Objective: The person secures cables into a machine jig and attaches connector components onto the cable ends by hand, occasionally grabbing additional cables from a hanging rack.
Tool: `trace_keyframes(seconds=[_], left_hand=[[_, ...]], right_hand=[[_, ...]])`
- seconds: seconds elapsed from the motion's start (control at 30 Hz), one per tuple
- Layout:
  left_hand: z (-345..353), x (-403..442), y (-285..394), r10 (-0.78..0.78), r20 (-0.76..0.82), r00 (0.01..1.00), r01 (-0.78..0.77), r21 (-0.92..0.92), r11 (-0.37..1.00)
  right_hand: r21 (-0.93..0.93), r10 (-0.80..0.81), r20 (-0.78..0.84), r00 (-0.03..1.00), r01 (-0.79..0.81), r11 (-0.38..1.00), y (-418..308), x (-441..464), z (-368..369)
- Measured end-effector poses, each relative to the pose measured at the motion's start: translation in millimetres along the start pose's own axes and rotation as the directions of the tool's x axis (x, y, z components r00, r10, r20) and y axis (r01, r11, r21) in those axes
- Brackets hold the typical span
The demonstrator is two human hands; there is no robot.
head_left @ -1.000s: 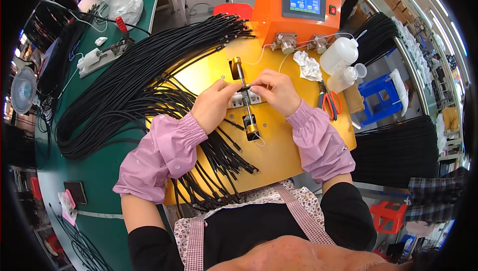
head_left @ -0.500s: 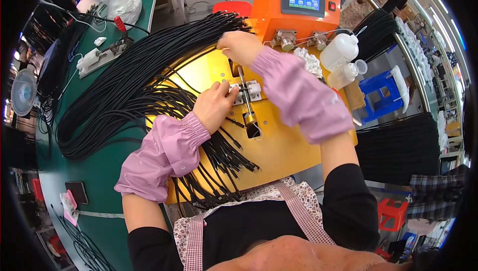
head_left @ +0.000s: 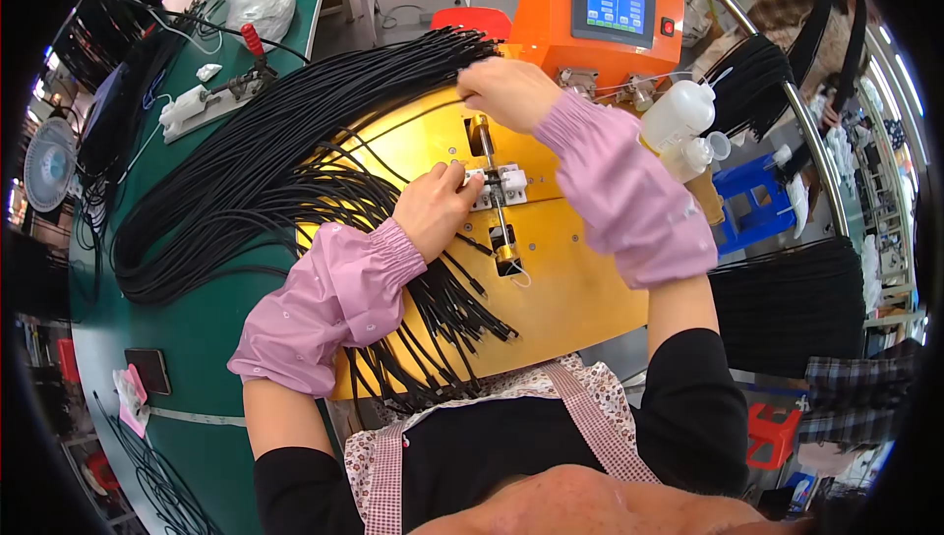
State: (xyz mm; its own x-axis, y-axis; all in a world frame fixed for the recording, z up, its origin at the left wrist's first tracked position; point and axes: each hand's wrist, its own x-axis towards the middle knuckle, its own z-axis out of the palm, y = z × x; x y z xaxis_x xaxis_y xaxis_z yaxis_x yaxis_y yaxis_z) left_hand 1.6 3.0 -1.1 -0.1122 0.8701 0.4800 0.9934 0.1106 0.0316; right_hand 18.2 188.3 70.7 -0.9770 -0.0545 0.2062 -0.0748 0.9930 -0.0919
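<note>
My left hand (head_left: 434, 209) rests at the left side of a small white-and-metal fixture (head_left: 508, 183), its fingertips pressed together there; what they hold, if anything, is hidden. Farther up, my right hand (head_left: 509, 92) is closed at the connector ends of a large bundle of black cables (head_left: 295, 112), and what its fingers grip is too small to make out. Two brass-coloured cylinders with thin rods point at the fixture from above and below on the yellow plate (head_left: 570, 279). More black cable ends (head_left: 462, 314) spread over the plate below my left hand.
An orange machine (head_left: 551, 14) with a lit screen stands behind the plate. White plastic bottles (head_left: 678, 112) are at its right, near a blue stool (head_left: 752, 203). On the green table (head_left: 211, 338) lie a red-handled clamp (head_left: 253, 40) and a phone (head_left: 148, 371). Another person (head_left: 787, 14) is at upper right.
My right hand has left the fixture and moved up to the cable bundle's ends. My left hand has stayed beside the fixture. The view has shifted slightly, and a person now shows at upper right.
</note>
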Motion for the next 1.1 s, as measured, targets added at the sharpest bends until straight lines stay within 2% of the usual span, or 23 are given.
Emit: trace_keyframes(seconds=[0.07,0.1,0.17,0.2,0.37,0.5,0.53,0.6,0.67,0.7,0.83,1.03,1.1], left_hand=[[-1,-1,0,-0.012,0.011,1.000,0.012,0.006,1.000],[-1,-1,0,-0.019,0.022,1.000,0.019,0.011,1.000],[-1,0,-1,-0.033,0.043,0.999,0.033,0.020,0.999],[-1,-1,-1,-0.033,0.043,0.999,0.032,0.021,0.999],[0,1,-2,0.023,-0.053,0.998,-0.022,0.006,1.000],[-5,1,-1,-0.036,-0.023,0.999,0.035,-0.052,0.998],[-10,3,-3,-0.037,-0.027,0.999,0.036,-0.051,0.998],[-31,6,-8,-0.029,0.091,0.995,0.055,-0.301,0.952],[-44,7,-11,0.010,0.211,0.977,0.106,-0.530,0.841],[-40,8,-10,0.011,0.213,0.977,0.106,-0.529,0.842],[-9,11,0,-0.141,-0.062,0.988,0.118,-0.283,0.952],[-4,11,0,-0.195,0.057,0.979,0.201,-0.416,0.887],[-2,11,0,-0.232,0.104,0.967,0.252,-0.510,0.822]], right_hand=[[0.098,-0.062,-0.121,0.991,0.074,0.992,-5,-27,-7],[0.097,-0.061,-0.122,0.991,0.073,0.993,-6,-37,-7],[0.305,-0.030,-0.169,0.985,0.081,0.949,-8,-53,-1],[0.305,-0.030,-0.170,0.985,0.082,0.949,-9,-57,2],[0.352,0.113,-0.203,0.973,-0.035,0.936,-12,-74,13],[0.411,0.345,-0.110,0.932,-0.273,0.870,-21,-84,13],[0.408,0.342,-0.112,0.933,-0.270,0.872,-22,-87,15],[0.533,0.315,-0.092,0.945,-0.221,0.817,-25,-97,22],[0.654,0.289,-0.071,0.955,-0.175,0.736,-28,-105,29],[0.656,0.291,-0.071,0.954,-0.175,0.735,-29,-106,31],[0.625,0.281,-0.205,0.937,-0.095,0.774,-32,-105,36],[0.614,0.246,-0.253,0.936,-0.041,0.789,-33,-104,37],[0.724,0.350,-0.108,0.931,-0.168,0.669,-35,-105,35]])
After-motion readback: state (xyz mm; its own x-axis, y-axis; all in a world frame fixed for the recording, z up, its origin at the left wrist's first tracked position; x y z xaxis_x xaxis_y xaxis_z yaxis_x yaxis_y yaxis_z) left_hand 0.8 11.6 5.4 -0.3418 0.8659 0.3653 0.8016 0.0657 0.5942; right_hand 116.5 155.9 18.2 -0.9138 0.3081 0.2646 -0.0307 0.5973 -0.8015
